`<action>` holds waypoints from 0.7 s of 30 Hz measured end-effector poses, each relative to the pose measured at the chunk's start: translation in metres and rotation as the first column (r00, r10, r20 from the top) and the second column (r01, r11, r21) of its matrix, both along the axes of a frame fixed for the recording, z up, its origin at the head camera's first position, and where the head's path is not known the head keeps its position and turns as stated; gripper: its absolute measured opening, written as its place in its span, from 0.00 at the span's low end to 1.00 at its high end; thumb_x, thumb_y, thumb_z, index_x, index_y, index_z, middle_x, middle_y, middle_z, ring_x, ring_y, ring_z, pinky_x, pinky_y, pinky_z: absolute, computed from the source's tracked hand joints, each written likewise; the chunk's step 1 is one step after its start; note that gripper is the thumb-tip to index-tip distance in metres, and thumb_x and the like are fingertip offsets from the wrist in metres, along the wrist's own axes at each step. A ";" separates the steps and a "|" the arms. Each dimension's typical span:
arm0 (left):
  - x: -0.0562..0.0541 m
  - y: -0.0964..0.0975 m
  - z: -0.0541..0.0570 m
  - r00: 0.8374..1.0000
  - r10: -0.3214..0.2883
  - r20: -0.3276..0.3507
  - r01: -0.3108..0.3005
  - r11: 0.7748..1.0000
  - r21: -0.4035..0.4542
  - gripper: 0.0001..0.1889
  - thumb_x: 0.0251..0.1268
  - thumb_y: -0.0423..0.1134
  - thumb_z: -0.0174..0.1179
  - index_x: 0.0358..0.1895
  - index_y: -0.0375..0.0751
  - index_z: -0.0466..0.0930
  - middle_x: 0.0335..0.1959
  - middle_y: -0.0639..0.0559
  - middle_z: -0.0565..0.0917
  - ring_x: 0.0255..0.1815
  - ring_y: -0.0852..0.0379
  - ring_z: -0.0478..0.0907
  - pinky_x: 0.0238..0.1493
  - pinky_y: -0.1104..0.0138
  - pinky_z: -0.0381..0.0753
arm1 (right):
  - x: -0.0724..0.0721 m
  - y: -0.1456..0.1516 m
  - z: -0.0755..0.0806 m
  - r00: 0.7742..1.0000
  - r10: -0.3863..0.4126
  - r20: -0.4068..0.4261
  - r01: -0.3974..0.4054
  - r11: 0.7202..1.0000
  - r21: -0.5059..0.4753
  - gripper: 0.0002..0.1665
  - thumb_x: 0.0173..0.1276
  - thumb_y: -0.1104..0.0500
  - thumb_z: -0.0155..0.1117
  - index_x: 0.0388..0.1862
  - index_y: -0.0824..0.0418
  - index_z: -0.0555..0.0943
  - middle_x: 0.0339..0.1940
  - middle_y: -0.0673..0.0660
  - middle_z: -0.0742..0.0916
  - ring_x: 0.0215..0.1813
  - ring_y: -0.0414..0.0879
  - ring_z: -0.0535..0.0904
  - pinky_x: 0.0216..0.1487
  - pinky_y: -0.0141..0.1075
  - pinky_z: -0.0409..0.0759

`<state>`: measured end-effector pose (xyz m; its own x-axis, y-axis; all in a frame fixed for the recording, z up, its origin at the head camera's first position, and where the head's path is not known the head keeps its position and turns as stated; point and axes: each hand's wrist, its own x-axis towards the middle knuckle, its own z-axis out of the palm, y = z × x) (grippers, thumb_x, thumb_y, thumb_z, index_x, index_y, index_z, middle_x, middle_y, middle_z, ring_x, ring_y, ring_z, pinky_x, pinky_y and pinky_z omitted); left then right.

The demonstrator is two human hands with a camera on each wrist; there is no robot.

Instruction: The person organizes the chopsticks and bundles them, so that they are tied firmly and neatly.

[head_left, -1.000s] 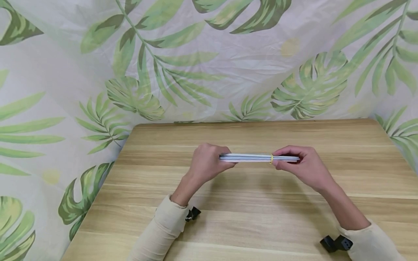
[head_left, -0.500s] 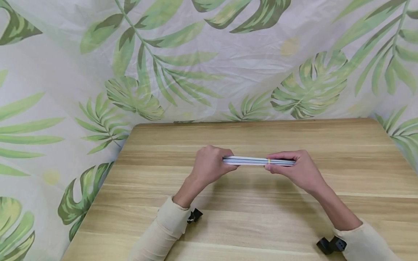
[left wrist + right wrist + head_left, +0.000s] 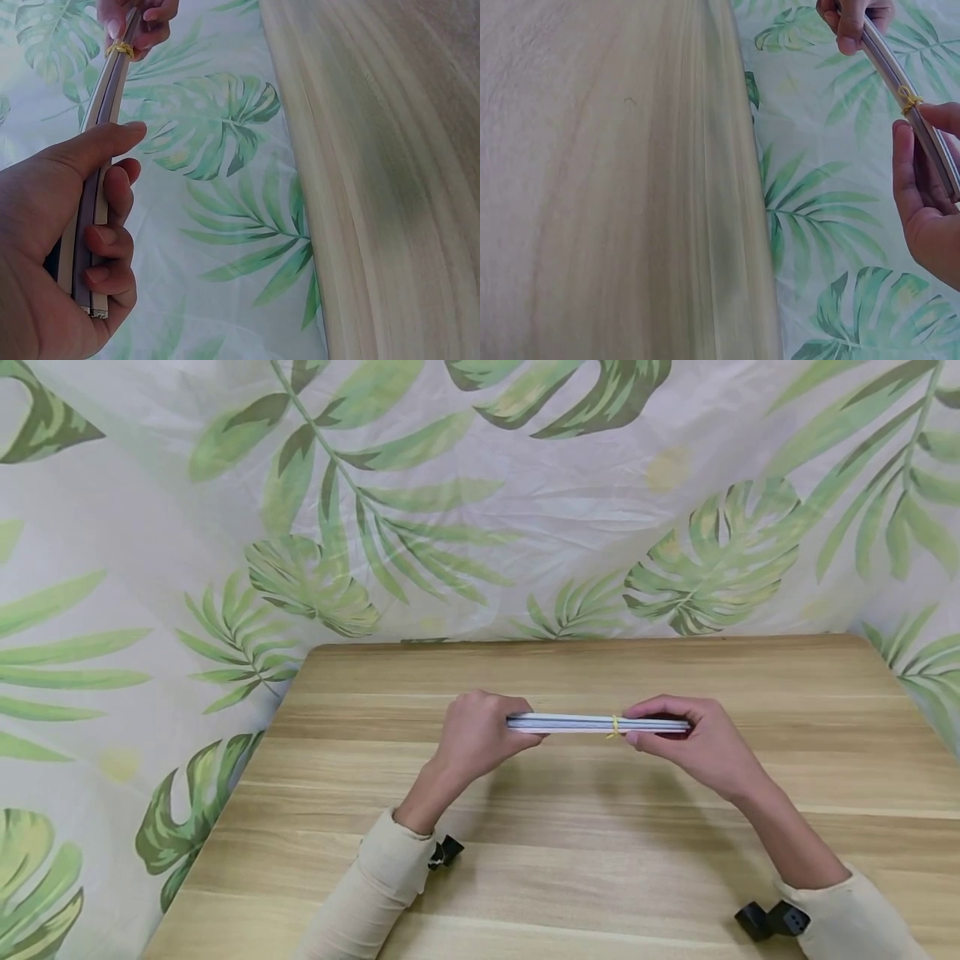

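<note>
A bundle of slim, straight silvery sticks, much like chopsticks, is held level above the table in the head view. Its square-cut ends show near the palm in the left wrist view. My left hand grips the bundle's left end, the thumb along one side and the fingers curled round the other. Thumb and fingers of my right hand pinch the narrower right part. Just left of those fingertips, a thin yellow rubber band circles the sticks, with small loops standing out from it.
Below the hands lies a wood-grain table, its far edge against a leaf-patterned cloth. Small black cameras sit at the cuffs of both light sleeves.
My right hand moved left over the band, then back to the right. The band now sits slightly farther left on the bundle, clear of the fingertips. The left hand stays nearly still.
</note>
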<state>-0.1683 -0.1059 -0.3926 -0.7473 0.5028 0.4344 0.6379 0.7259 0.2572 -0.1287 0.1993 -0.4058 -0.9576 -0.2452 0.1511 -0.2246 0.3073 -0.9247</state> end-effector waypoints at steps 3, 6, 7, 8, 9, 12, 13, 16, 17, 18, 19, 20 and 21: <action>0.000 0.000 0.000 1.000 -0.002 -0.002 0.002 1.000 -0.003 0.10 0.56 0.46 0.81 0.25 0.52 0.88 0.14 0.62 0.78 0.16 0.67 0.63 0.19 0.74 0.59 | 0.001 -0.002 -0.001 1.000 -0.005 0.006 0.005 1.000 -0.005 0.14 0.69 0.61 0.78 0.52 0.61 0.91 0.41 0.50 0.94 0.37 0.39 0.88 0.39 0.31 0.87; 0.000 0.001 -0.001 1.000 -0.003 -0.012 0.002 1.000 -0.015 0.10 0.57 0.46 0.80 0.25 0.52 0.89 0.14 0.62 0.78 0.16 0.67 0.61 0.19 0.74 0.58 | 0.001 -0.004 -0.003 1.000 -0.024 0.014 0.024 1.000 0.008 0.13 0.68 0.59 0.80 0.50 0.59 0.91 0.41 0.52 0.94 0.36 0.39 0.87 0.38 0.32 0.86; 0.001 0.001 -0.001 1.000 0.000 -0.013 0.000 1.000 -0.020 0.10 0.57 0.47 0.80 0.26 0.52 0.89 0.14 0.62 0.78 0.16 0.67 0.61 0.19 0.74 0.58 | 0.001 -0.005 -0.004 0.999 -0.033 0.015 0.033 0.999 0.014 0.13 0.67 0.58 0.80 0.50 0.58 0.92 0.40 0.51 0.94 0.36 0.39 0.86 0.37 0.33 0.85; 0.001 0.002 -0.001 1.000 0.001 -0.014 -0.001 1.000 -0.025 0.10 0.57 0.47 0.80 0.26 0.51 0.89 0.14 0.62 0.78 0.16 0.67 0.61 0.19 0.74 0.58 | 0.001 -0.005 -0.004 0.999 -0.041 0.016 0.041 0.999 0.020 0.13 0.67 0.57 0.81 0.49 0.58 0.92 0.40 0.49 0.94 0.35 0.39 0.86 0.37 0.33 0.85; 0.001 0.002 -0.002 1.000 0.002 -0.015 -0.003 1.000 -0.031 0.09 0.58 0.47 0.80 0.26 0.51 0.89 0.14 0.62 0.78 0.16 0.67 0.61 0.19 0.74 0.58 | 0.002 -0.006 -0.005 0.999 -0.049 0.016 0.048 0.999 0.025 0.13 0.66 0.57 0.81 0.49 0.57 0.92 0.40 0.48 0.94 0.35 0.39 0.86 0.36 0.33 0.85; 0.002 0.004 -0.002 1.000 0.010 -0.008 -0.010 0.999 -0.041 0.09 0.57 0.47 0.80 0.26 0.52 0.89 0.14 0.63 0.77 0.17 0.67 0.61 0.19 0.73 0.58 | 0.002 -0.008 -0.005 0.998 -0.056 0.028 0.055 0.998 0.035 0.14 0.65 0.56 0.82 0.48 0.56 0.93 0.40 0.45 0.93 0.35 0.39 0.86 0.36 0.33 0.85; 0.003 0.004 -0.002 1.000 0.015 -0.006 -0.015 0.999 -0.043 0.09 0.57 0.47 0.80 0.26 0.53 0.89 0.14 0.63 0.77 0.16 0.67 0.61 0.19 0.73 0.58 | 0.003 -0.009 -0.004 0.998 -0.055 0.035 0.053 0.998 0.037 0.15 0.65 0.55 0.83 0.49 0.56 0.93 0.41 0.45 0.94 0.35 0.38 0.86 0.36 0.33 0.85; 0.004 0.006 -0.003 1.000 0.027 -0.009 -0.027 0.998 -0.049 0.09 0.55 0.46 0.80 0.25 0.54 0.89 0.14 0.64 0.76 0.16 0.66 0.61 0.19 0.72 0.58 | 0.004 -0.012 -0.003 0.997 -0.048 0.053 0.046 0.998 0.041 0.17 0.64 0.54 0.83 0.50 0.57 0.93 0.44 0.48 0.95 0.36 0.38 0.87 0.37 0.33 0.85; 0.004 0.007 -0.003 0.999 0.032 -0.014 -0.033 0.998 -0.053 0.09 0.55 0.46 0.80 0.25 0.54 0.89 0.14 0.64 0.76 0.16 0.66 0.61 0.19 0.72 0.57 | 0.004 -0.013 -0.002 0.997 -0.047 0.060 0.045 0.998 0.039 0.17 0.64 0.54 0.83 0.51 0.57 0.93 0.45 0.50 0.95 0.37 0.38 0.87 0.37 0.33 0.85; 0.004 0.008 -0.004 0.999 0.037 -0.019 -0.038 0.997 -0.060 0.09 0.55 0.46 0.80 0.25 0.54 0.88 0.14 0.64 0.76 0.17 0.66 0.61 0.19 0.72 0.57 | 0.004 -0.014 -0.002 0.997 -0.052 0.064 0.050 0.998 0.040 0.18 0.63 0.53 0.84 0.51 0.56 0.94 0.47 0.52 0.95 0.38 0.38 0.88 0.38 0.33 0.86; 0.005 0.008 -0.004 0.999 0.038 -0.022 -0.039 0.997 -0.062 0.09 0.54 0.46 0.80 0.25 0.54 0.88 0.13 0.63 0.76 0.16 0.66 0.61 0.19 0.72 0.57 | 0.004 -0.014 -0.002 0.996 -0.055 0.067 0.052 0.998 0.040 0.19 0.63 0.53 0.84 0.51 0.56 0.94 0.48 0.54 0.95 0.38 0.37 0.89 0.38 0.33 0.86; 0.005 0.009 -0.005 0.999 0.037 -0.024 -0.038 0.997 -0.066 0.09 0.54 0.46 0.80 0.25 0.54 0.88 0.13 0.63 0.76 0.16 0.66 0.60 0.19 0.72 0.57 | 0.004 -0.015 -0.002 0.996 -0.057 0.071 0.054 0.998 0.039 0.19 0.62 0.53 0.84 0.51 0.56 0.94 0.49 0.55 0.95 0.39 0.37 0.89 0.39 0.33 0.86; 0.005 0.010 -0.005 0.999 0.035 -0.026 -0.037 0.997 -0.071 0.09 0.55 0.46 0.80 0.24 0.54 0.88 0.13 0.63 0.76 0.16 0.66 0.60 0.19 0.72 0.56 | 0.004 -0.015 -0.003 0.995 -0.058 0.075 0.055 0.998 0.037 0.19 0.62 0.53 0.85 0.51 0.56 0.94 0.50 0.57 0.95 0.40 0.37 0.89 0.39 0.33 0.87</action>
<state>-0.1631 -0.0959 -0.3976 -0.7550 0.5062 0.4168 0.6167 0.7642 0.1889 -0.1245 0.1840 -0.4084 -0.9785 -0.1942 0.0696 -0.1353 0.3496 -0.9271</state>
